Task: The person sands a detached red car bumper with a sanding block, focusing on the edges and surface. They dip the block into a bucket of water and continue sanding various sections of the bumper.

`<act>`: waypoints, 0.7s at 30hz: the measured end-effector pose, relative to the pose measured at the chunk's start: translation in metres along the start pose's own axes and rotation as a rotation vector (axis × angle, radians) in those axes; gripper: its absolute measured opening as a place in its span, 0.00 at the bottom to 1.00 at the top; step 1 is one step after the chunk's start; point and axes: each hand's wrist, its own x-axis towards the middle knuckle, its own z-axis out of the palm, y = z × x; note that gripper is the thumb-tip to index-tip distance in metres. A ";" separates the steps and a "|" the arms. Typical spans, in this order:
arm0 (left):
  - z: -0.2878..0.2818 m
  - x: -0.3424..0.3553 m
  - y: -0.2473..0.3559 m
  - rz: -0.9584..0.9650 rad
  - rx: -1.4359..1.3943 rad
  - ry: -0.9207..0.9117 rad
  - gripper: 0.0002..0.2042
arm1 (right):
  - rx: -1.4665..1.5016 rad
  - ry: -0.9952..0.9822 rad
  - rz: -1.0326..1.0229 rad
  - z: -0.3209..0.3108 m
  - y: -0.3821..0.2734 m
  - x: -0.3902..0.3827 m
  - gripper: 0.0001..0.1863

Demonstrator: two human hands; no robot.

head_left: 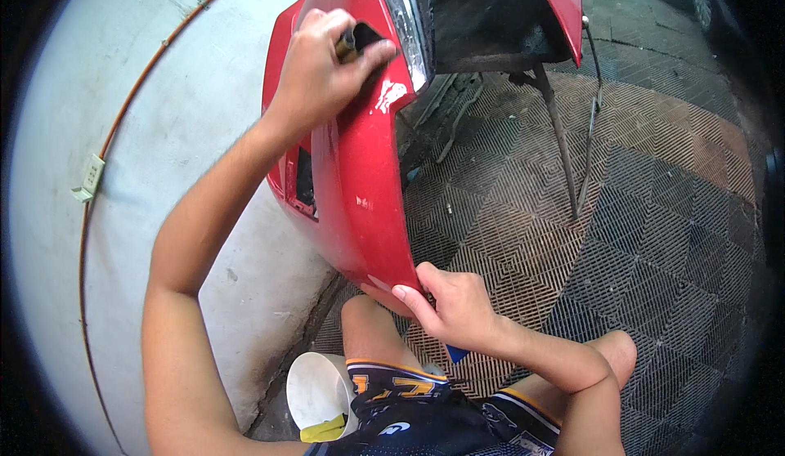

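Holding a dark bent pad (368, 36) at the upper part of a red car bumper (364, 162), pinched between thumb and fingers of the left hand (320, 57); impossible to tell how hard, or exactly what sort of pad. Gripping the bumper's lower end with the right hand (451, 302), thumb laid on the painted outside, fingers curled around the edge. Set lengthwise before bent knees (368, 321), just beside a pale wall (204, 72), with a thin metal stand leg (556, 133) near the far part. Likely light for such length: a thin shell, probably stiff along the curved face but springy toward free edges. Probably slippery on the glossy red, easily scratched, perhaps fragile around the white patch (391, 95) and the side opening (305, 180). Best taken by the rim, thumb outside and fingers behind, well apart from both; worth steadying low down against twisting
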 end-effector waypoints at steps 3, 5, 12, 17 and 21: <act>0.006 -0.006 0.008 0.099 -0.013 0.029 0.19 | -0.013 0.005 0.001 -0.001 0.004 0.000 0.15; 0.001 -0.020 0.014 0.150 0.028 -0.031 0.18 | -0.028 -0.011 -0.002 -0.002 0.001 -0.001 0.15; 0.002 -0.013 0.012 0.174 -0.017 -0.048 0.15 | -0.002 0.023 0.012 -0.002 0.003 -0.001 0.15; 0.003 -0.012 0.015 0.231 0.031 -0.058 0.14 | -0.005 0.028 0.009 0.000 0.003 -0.001 0.15; 0.001 -0.006 0.009 0.173 -0.002 -0.044 0.15 | 0.003 0.047 -0.016 0.002 0.000 -0.001 0.15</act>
